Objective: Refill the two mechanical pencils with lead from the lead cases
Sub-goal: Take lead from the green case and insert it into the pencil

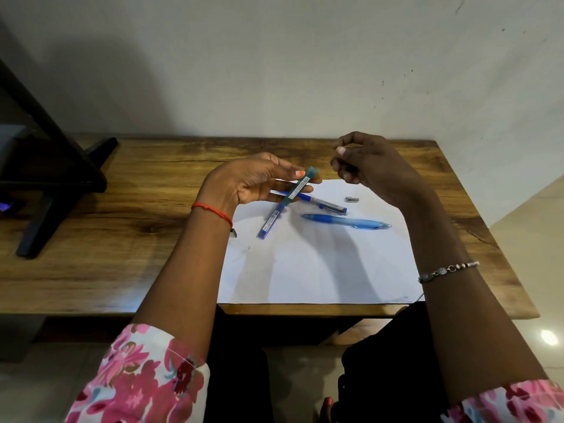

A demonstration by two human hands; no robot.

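Wooden tabletop (171,190) against a pale wall, white paper (320,264) spread at its near edge. Left hand (253,181) pinching a teal lead case (297,188), long axis slanting up-right toward right hand (363,163), curled shut around something small and dark, unidentifiable. Below, on paper: second lead case (269,223), dark-blue pencil (320,203), light-blue pencil (346,221), small cap (351,199).

Teal lead case (299,187) held tilted; blue lead case (268,224), two pencils (346,222) on paper.
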